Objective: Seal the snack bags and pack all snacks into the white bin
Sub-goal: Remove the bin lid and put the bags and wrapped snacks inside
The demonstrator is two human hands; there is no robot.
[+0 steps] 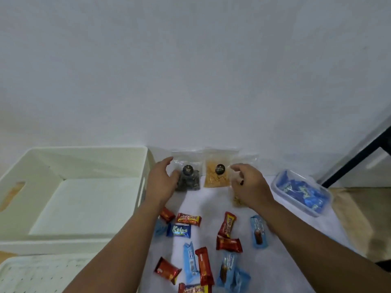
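Observation:
Three clear snack bags lean against the wall: a dark-filled bag (189, 178), a yellow-filled bag (216, 171) and a third bag (243, 163) mostly hidden behind my right hand. My left hand (161, 179) reaches beside the dark bag with fingers spread, touching its left side. My right hand (248, 185) hovers over the third bag, fingers loosely bent; whether it holds the bag is hidden. The white bin (146, 166) stands at the left with nothing in it. Several wrapped snacks, such as a red bar (189, 219) and a blue one (179, 230), lie on the white cloth.
A clear container (302, 191) of blue-wrapped snacks sits at the right. A white perforated lid (38, 273) lies at the bottom left. A black frame leg (359, 157) stands at the far right by the wall.

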